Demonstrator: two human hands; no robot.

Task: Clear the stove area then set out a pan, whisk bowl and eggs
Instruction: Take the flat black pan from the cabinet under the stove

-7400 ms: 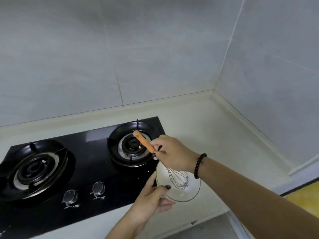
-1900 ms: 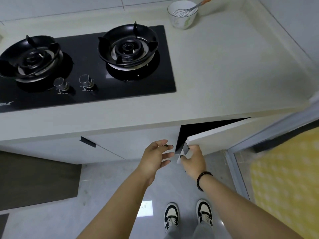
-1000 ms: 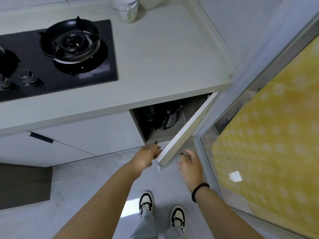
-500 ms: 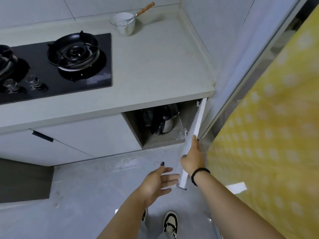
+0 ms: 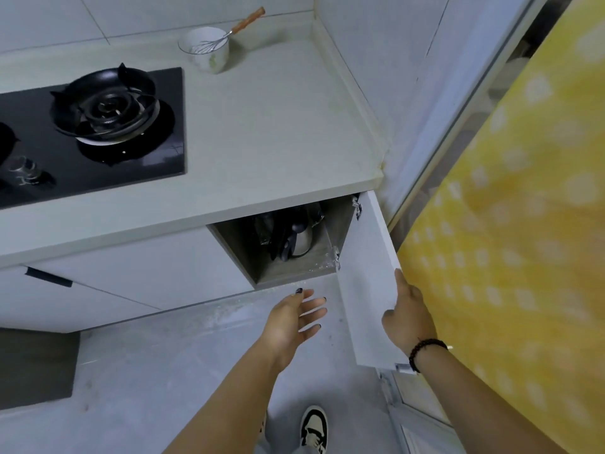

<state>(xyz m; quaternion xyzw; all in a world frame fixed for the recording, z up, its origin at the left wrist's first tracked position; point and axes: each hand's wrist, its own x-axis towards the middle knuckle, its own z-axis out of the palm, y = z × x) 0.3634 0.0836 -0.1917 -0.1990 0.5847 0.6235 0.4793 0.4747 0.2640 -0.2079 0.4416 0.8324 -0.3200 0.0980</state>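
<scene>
A white bowl [image 5: 207,54] with a wire whisk [image 5: 229,32] in it stands at the back of the counter [image 5: 278,132], right of the black gas stove [image 5: 98,126]. Below the counter a white cabinet door [image 5: 366,273] stands wide open. My right hand [image 5: 407,317] grips its outer edge. My left hand [image 5: 294,319] hovers with fingers spread in front of the open cabinet [image 5: 281,244], touching nothing. Inside sit a steel kettle [image 5: 299,240] and dark cookware, mostly in shadow. No eggs are in view.
The stove's right burner [image 5: 108,106] is bare, with a knob [image 5: 24,167] at the left edge. A yellow dotted curtain [image 5: 510,224] hangs close on the right. A closed cabinet door with a black handle [image 5: 49,276] is to the left. My shoes [image 5: 314,430] stand on the grey floor.
The cabinet door has swung fully open under my right hand. My left hand has let go of the door and moved toward the opening.
</scene>
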